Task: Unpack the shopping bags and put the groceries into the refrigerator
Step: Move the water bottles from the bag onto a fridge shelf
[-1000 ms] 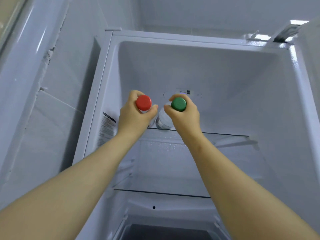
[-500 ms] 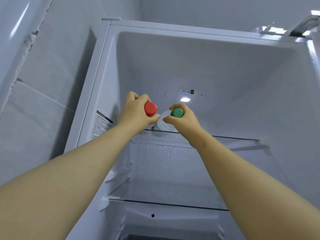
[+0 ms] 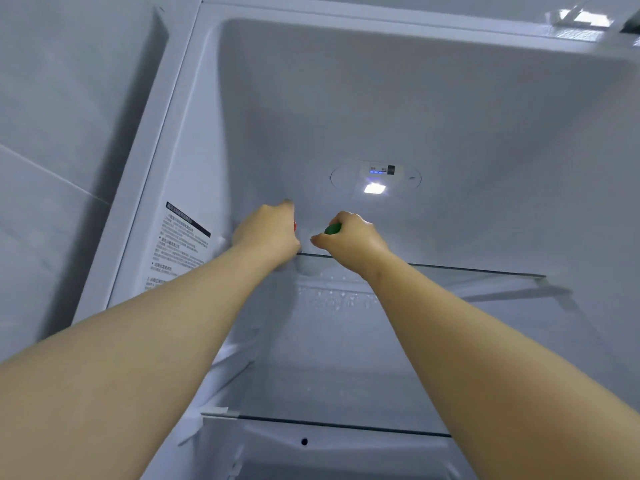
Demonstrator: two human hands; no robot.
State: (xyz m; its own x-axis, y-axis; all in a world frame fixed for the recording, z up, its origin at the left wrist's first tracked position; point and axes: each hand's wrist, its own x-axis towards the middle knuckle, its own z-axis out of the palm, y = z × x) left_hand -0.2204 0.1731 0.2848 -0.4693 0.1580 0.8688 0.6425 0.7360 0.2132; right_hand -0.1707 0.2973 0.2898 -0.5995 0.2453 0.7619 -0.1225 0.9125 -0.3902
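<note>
Fingers (image 3: 287, 206) of left hand (image 3: 266, 233) curl round red-capped bottle (image 3: 295, 226), right hand's (image 3: 353, 242) round green-capped bottle (image 3: 333, 229), over top shelf (image 3: 467, 270).

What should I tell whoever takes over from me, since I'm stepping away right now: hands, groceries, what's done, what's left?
The left hand grips the red-capped bottle by its top.
The right hand pinches the green-capped bottle by its top.
Both bottles are side by side at the top glass shelf, left of its middle, inside the open refrigerator. The hands hide whether they stand on the glass.
Done: both bottles are in the refrigerator.
Left: let go, then fetch the remaining groceries. No shopping bags are in view.
</note>
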